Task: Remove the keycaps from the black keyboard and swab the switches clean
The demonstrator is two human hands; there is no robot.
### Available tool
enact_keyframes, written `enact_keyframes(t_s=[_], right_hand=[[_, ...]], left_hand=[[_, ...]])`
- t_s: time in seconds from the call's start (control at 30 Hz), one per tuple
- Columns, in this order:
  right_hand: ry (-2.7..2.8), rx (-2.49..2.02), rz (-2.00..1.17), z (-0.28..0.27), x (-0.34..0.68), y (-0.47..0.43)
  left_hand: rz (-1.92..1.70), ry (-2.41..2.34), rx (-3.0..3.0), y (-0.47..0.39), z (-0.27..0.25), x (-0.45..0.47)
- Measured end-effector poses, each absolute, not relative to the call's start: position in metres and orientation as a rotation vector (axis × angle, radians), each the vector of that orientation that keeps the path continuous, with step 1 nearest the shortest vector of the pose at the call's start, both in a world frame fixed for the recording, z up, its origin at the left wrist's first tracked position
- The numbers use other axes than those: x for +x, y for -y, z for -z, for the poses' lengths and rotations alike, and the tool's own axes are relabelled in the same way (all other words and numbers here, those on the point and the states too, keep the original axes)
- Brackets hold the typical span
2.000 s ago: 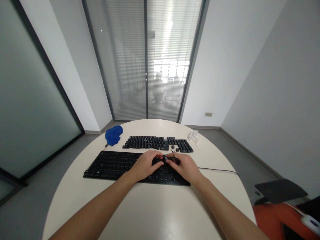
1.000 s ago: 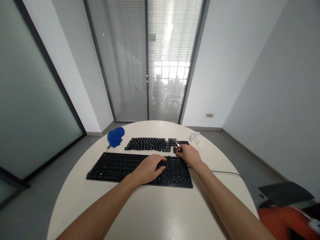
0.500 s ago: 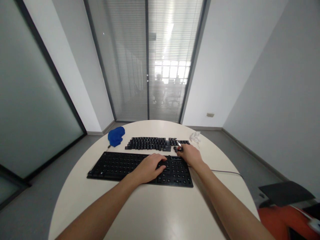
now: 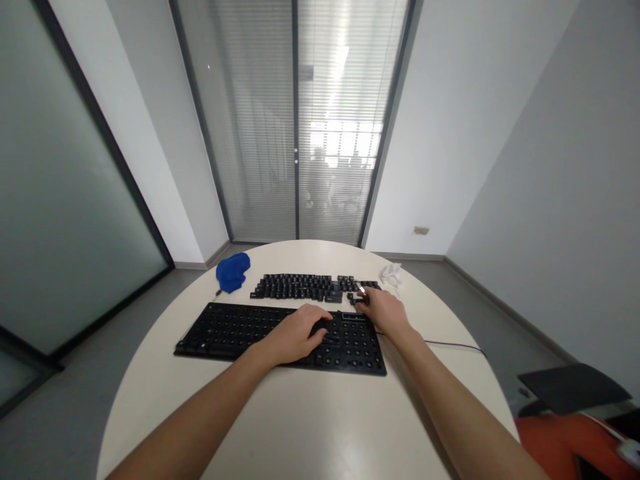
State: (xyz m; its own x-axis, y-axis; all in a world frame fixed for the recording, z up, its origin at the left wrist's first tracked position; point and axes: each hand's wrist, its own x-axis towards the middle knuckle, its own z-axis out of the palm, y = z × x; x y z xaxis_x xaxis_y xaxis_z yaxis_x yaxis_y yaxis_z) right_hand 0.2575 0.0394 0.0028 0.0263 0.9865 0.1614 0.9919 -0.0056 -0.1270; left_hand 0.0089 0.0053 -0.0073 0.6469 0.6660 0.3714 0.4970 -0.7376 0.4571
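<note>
A black keyboard (image 4: pixel 225 330) without its keycaps lies across the table, showing bare key stems. My left hand (image 4: pixel 301 333) rests on its right-middle part, with the thumb and index finger apart and nothing visible between them. Beyond the keyboard's top right corner, my right hand (image 4: pixel 384 308) is closed around a small tool with a shiny metal end (image 4: pixel 361 288), its exact kind unclear. Loose black keycaps (image 4: pixel 295 287) lie in rows behind the keyboard. A few small keycaps (image 4: pixel 351 298) sit right by my right fingertips, partly hidden.
A blue cloth (image 4: pixel 233 272) lies at the table's back left, and a crumpled white tissue (image 4: pixel 391 274) at the back right. A dark cable (image 4: pixel 455 344) runs off the right edge of the round white table (image 4: pixel 320 427). Beside it stands a chair with something red (image 4: pixel 560 443).
My left hand has shifted slightly to the left on the keyboard. My right hand, with the metal-ended tool, has moved a little to the right.
</note>
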Motion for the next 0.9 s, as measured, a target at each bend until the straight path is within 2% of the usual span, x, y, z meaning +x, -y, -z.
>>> enact_keyframes(t_s=[0.1, 0.27, 0.5, 0.73, 0.9], right_hand=[[2.044, -2.057, 0.113, -0.008, 0.262, -0.030], [1.906, -1.960, 0.122, -0.019, 0.271, -0.015], [1.787, -1.474, -0.172, -0.024, 0.270, -0.007], [2.042, -1.116, -0.801, -0.019, 0.249, 0.007], [2.183, -1.053, -0.857, -0.020, 0.239, 0.015]], left_hand=[[-0.658, -0.911, 2.599, -0.008, 0.001, -0.003], [-0.272, -1.004, 2.515, -0.014, 0.001, -0.019], [-0.348, -1.003, 2.524, -0.011, 0.006, -0.006], [-0.366, -0.950, 2.610, -0.009, 0.013, 0.004], [-0.321, -0.913, 2.612, -0.009, 0.014, 0.000]])
